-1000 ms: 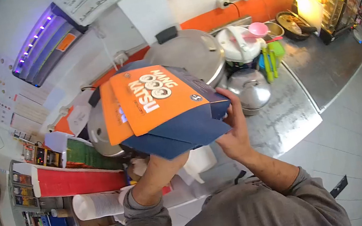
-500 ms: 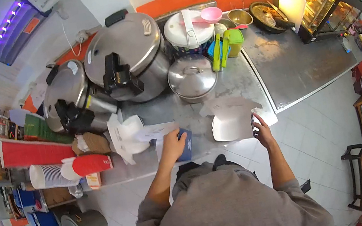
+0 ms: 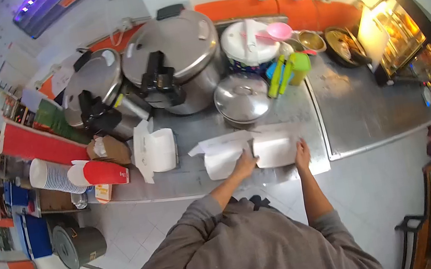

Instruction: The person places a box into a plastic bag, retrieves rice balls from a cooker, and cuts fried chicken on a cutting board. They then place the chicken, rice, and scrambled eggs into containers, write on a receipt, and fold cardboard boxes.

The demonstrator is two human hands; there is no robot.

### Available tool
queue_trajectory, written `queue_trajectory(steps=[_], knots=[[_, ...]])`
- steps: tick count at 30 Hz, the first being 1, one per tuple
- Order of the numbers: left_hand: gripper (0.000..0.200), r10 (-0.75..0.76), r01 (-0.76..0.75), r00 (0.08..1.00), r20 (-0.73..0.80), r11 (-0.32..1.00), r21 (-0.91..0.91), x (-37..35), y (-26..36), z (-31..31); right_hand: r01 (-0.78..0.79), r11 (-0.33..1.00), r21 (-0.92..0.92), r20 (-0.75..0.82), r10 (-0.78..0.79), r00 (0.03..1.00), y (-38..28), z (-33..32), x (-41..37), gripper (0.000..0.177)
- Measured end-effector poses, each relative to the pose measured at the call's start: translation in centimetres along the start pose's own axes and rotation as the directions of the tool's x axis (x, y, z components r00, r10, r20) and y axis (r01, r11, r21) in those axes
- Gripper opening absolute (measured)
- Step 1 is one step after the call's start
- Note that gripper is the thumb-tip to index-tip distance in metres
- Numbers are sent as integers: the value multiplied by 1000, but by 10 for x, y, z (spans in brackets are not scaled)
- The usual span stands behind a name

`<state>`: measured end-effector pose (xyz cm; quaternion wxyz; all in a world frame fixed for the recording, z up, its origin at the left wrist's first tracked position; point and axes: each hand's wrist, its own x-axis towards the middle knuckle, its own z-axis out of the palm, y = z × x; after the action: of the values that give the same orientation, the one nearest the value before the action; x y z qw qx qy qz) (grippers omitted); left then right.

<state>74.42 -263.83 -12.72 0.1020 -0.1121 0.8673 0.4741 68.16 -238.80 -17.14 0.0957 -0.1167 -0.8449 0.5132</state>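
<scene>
Two opened paper food boxes stand side by side on the steel counter, white inside with lids folded back. At the right wall of the middle box (image 3: 223, 163) is my left hand (image 3: 244, 166), its fingers closed on that side, close to the neighbouring box. My right hand (image 3: 302, 155) pinches the right wall of the right-hand box (image 3: 275, 150). A third opened box (image 3: 162, 149) sits farther left, apart from both hands. The fingertips inside the boxes are only partly visible.
Behind the boxes stand a lidded steel pot (image 3: 242, 97), a large pressure cooker (image 3: 173, 55) and a smaller one (image 3: 94, 86). Stacked cups (image 3: 55, 175) and a red carton (image 3: 107, 172) lie at the left. A lit food warmer (image 3: 402, 32) stands at the far right.
My left hand has moved right with the dark blue folded box, which now stands opened beside the right-hand box. My right hand stays at the right-hand box; the camera view has shifted.
</scene>
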Motion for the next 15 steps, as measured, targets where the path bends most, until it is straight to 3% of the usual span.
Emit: queue_trajectory(steps=[1, 2, 3, 4, 5, 6, 7, 9, 10, 11, 12, 13, 15], knots=[[65, 68, -68, 998, -1, 997, -44, 2, -13, -5, 20, 999, 39, -20, -19, 1000, -20, -12, -4, 40], [63, 140, -146, 987, -78, 986, -81, -8, 11, -38, 67, 998, 20, -157, -63, 986, 4, -8, 3, 37], [61, 212, -229, 965, -155, 967, -109, -26, 48, -85, 9, 996, 87, -211, 10, 977, -22, -21, -1, 38], [60, 481, -507, 767, -424, 860, 58, -21, 61, -128, 27, 996, 80, -258, -5, 966, -58, -35, -12, 36], [58, 605, -469, 618, -502, 796, 382, -31, 97, -197, -50, 996, 71, -282, 68, 957, -80, -44, -20, 35], [66, 694, -415, 434, -575, 720, 556, -23, 113, -258, 15, 993, 118, -289, 19, 957, -95, -52, -29, 34], [77, 537, -179, 471, -700, 835, 520, -19, 132, -300, -51, 997, 50, -298, 64, 952, -117, -57, -37, 35], [83, 568, -234, 558, -604, 807, 543, 25, 95, -371, -16, 998, 56, -323, 33, 946, -133, -52, -45, 34], [83, 569, -233, 550, -611, 808, 542, 40, 85, -383, 6, 994, 106, -312, 28, 950, -142, -46, -44, 31], [85, 492, -463, 710, -504, 865, 192, 51, 83, -397, 18, 994, 111, -315, 18, 949, -156, -36, -41, 31], [89, 472, -550, 820, -324, 807, -216, 61, 80, -410, 38, 989, 141, -307, 7, 952, -170, -25, -38, 30], [89, 481, -559, 814, -324, 802, -213, 69, 76, -415, 54, 984, 170, -301, -1, 954, -184, -15, -38, 30], [98, 426, -561, 818, -386, 739, -374, 67, 84, -409, 95, 972, 215, -326, -20, 945, -222, 12, -35, 27]])
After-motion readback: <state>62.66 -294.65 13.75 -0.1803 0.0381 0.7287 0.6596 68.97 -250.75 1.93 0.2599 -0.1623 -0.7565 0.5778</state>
